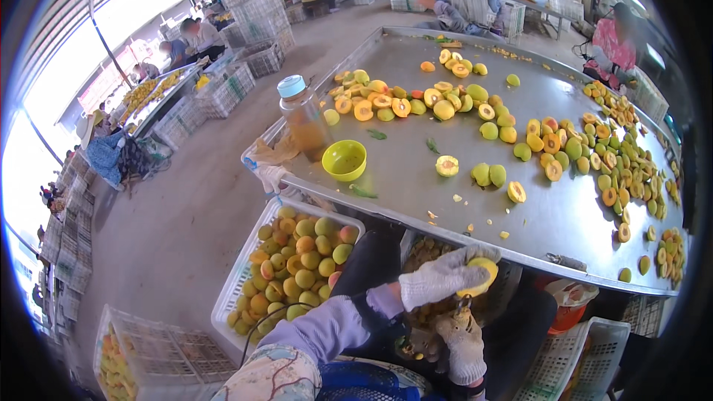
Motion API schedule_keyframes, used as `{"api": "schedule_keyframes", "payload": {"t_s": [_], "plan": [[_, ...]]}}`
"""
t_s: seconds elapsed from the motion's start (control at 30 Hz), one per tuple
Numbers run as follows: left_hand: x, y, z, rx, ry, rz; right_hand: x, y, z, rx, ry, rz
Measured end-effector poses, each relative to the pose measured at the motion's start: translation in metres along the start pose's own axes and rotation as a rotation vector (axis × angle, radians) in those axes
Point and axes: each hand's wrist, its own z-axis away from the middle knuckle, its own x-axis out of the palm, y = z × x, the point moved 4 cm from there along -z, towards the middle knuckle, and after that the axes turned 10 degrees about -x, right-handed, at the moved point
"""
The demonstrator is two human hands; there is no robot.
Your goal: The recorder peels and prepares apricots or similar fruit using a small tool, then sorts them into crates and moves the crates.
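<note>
My left hand [438, 280], in a whitish-grey knit glove, is closed around a yellow apricot [479, 278] near the table's front edge. Just below it, my right hand [462, 345], also gloved, is closed on a small metal tool [463, 306]. The tool's tip is at the underside of the apricot; whether it has gone into the flesh is hard to see. Beneath my hands is a crate of brownish scraps [425, 252], partly covered by them. On my left stands a white crate [232, 282] full of whole green-yellow apricots [304, 252], some blushed red.
A metal table [416, 204] holds many cut apricots [624, 156], a yellow-green bowl [344, 160] and a blue-lidded bottle [304, 122]. A metal tool [566, 261] lies on its front edge. An orange bucket [572, 301] and white crates [575, 356] stand right. People sit beyond.
</note>
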Motion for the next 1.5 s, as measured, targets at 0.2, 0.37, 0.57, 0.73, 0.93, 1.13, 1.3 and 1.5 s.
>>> {"api": "schedule_keyframes", "payload": {"t_s": [0.2, 0.37, 0.57, 0.73, 0.93, 1.13, 1.3, 1.5], "plan": [[0.009, -0.02, 0.023, 0.005, 0.011, 0.454, 0.011, -0.029, 0.019, 0.009, 0.039, -0.078], [0.003, -0.008, 0.039, -0.062, 0.221, 0.403, 0.019, -0.053, 0.019, 0.157, -0.034, -0.129], [0.015, -0.013, 0.038, -0.012, 0.214, 0.304, 0.015, -0.049, 0.021, 0.193, 0.016, -0.009], [0.027, -0.02, 0.042, 0.165, 0.244, 0.301, 0.01, -0.045, 0.02, 0.183, -0.064, -0.019], [0.039, -0.014, 0.042, 0.336, 0.299, -0.048, 0.005, -0.029, 0.021, -0.12, -0.072, -0.245], [0.034, -0.009, 0.034, 0.51, 0.371, -0.487, -0.005, -0.028, 0.021, 0.174, -0.257, -0.454], [0.047, 0.004, 0.038, 0.699, 0.35, -0.868, -0.013, -0.022, 0.028, 0.166, -0.339, -0.705], [0.049, 0.01, 0.033, 0.46, 0.355, -0.882, -0.004, -0.032, 0.016, -0.693, -0.166, -0.306]]}}
